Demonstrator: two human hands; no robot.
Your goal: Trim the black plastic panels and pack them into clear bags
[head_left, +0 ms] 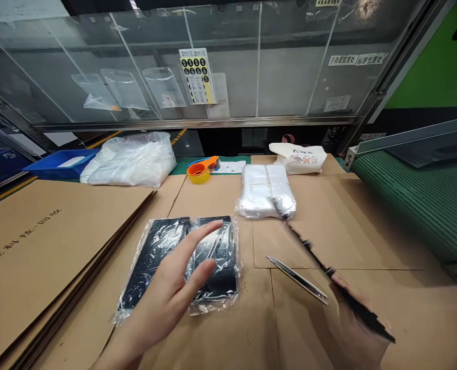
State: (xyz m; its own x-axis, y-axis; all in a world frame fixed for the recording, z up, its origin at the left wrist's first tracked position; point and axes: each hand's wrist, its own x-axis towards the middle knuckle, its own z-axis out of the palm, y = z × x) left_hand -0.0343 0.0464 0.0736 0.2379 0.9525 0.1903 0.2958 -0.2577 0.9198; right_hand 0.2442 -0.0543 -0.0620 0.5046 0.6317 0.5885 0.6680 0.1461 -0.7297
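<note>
My left hand (174, 293) is raised over two dark flat pieces in clear plastic bags (216, 262), its thumb and forefinger apart and nothing between them. At the lower right, my right hand (355, 318) is closed on a long, thin black part (321, 264), held on edge and blurred by motion; its far end reaches toward a stack of clear bags (267, 187). A slim silver and black tool (297, 280), perhaps a knife or pen, lies on the cardboard left of the black part.
Stacked cardboard sheets (58, 241) lie at the left. Behind are a blue tray (58, 163), a white plastic bundle (131, 159), an orange tape dispenser (199, 170) and a white pouch (299, 158). A green ribbed conveyor (421, 200) runs along the right.
</note>
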